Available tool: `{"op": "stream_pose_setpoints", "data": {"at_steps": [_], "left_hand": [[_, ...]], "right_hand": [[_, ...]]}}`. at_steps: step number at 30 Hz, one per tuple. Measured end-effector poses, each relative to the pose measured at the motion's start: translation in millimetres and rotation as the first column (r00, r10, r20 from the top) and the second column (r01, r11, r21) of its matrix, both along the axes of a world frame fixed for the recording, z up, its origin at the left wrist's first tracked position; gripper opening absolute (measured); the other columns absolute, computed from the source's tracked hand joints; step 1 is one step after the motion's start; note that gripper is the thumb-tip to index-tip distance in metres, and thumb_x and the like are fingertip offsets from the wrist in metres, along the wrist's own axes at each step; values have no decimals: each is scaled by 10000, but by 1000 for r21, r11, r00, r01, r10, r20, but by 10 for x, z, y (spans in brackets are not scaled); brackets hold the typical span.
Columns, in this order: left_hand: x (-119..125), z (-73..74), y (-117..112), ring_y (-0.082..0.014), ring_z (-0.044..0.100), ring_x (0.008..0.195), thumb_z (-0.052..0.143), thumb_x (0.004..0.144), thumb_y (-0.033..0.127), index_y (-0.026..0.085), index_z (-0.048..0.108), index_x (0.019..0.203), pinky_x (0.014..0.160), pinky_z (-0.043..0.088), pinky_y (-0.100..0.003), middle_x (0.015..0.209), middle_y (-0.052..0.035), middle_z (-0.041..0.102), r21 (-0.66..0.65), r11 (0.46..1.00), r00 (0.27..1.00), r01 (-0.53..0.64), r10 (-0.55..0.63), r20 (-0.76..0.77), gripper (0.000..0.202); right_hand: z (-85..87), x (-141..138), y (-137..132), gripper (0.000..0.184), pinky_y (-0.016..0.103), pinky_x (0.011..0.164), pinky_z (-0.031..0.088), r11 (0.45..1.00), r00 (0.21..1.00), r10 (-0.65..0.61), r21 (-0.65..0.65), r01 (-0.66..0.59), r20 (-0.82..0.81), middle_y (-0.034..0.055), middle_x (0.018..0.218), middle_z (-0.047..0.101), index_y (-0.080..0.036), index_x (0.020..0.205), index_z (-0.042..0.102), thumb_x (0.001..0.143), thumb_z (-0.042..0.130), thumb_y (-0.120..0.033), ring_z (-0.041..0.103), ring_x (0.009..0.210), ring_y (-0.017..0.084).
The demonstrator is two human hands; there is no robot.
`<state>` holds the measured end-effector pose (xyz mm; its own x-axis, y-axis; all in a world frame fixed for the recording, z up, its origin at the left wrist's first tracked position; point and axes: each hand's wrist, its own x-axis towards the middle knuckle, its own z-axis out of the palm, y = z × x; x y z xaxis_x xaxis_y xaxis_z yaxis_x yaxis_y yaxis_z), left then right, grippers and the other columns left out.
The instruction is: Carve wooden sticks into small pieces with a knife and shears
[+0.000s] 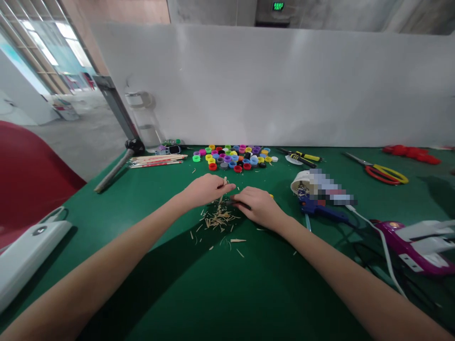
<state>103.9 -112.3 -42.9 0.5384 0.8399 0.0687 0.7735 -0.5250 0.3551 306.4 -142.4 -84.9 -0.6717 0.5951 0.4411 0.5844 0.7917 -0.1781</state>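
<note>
Wooden stick [225, 181]: I'm pinching it approx. upright in L hand [209, 188], prob. for steadiness; R hand [259, 206] is gripping dark tool [245, 205] alongside; shavings [217, 219] are lying below grip.

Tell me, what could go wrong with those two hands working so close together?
The dark tool in the right hand is very near the left hand, so a slip might nick it. The pale stick looks thin and could snap if pressed hard. The loose wood shavings below might scatter if a hand brushes them.
</note>
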Motion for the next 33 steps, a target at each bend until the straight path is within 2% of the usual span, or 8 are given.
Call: {"op": "stream_pose_setpoints", "data": {"at_steps": [6, 12, 17, 26, 33], "left_hand": [[28, 4, -39, -94, 305, 424, 348, 872, 540, 190, 295, 480, 464, 209, -299, 462, 6, 369, 9, 999, 998, -48, 48, 35, 528], [56, 6, -39, -102, 333, 440, 338, 877, 529, 191, 312, 486, 475, 231, -293, 459, 2, 390, 12, 995, 995, -97, 96, 34, 518], [59, -20, -19, -106, 340, 428, 328, 871, 548, 197, 317, 481, 470, 237, -298, 455, -6, 397, 1, 988, 988, -157, 157, 10, 525], [74, -43, -82, -118, 356, 441, 269, 904, 530, 195, 349, 484, 478, 240, -297, 452, -13, 407, 27, 997, 998, -67, 66, 10, 543], [121, -34, -131, -125, 347, 472, 276, 915, 469, 193, 373, 514, 487, 221, -292, 494, -13, 431, 102, 995, 999, 8, -3, -50, 496]], "right_hand": [[1, 19, 13, 209, 324, 774, 441, 999, 999, 41, 1, -41, 1, 53, 930, 684, -188, 1021, 642, 905, 473, -227, 575, 862, 175], [-17, 43, 42, 225, 331, 793, 428, 1000, 999, 18, 25, -19, 39, 58, 931, 679, -188, 1022, 649, 910, 459, -235, 564, 868, 180], [-11, 26, 102, 223, 319, 766, 429, 998, 998, 27, -56, -23, 60, 54, 908, 677, -197, 1026, 642, 911, 456, -238, 561, 864, 178], [103, 8, 180, 202, 310, 715, 422, 986, 982, 63, -165, -33, 178, 60, 927, 666, -207, 996, 662, 873, 501, -205, 569, 855, 193], [70, 0, 242, 183, 303, 722, 418, 974, 977, 117, -211, -79, 176, 56, 928, 669, -210, 968, 675, 853, 534, -190, 578, 852, 184]]}}
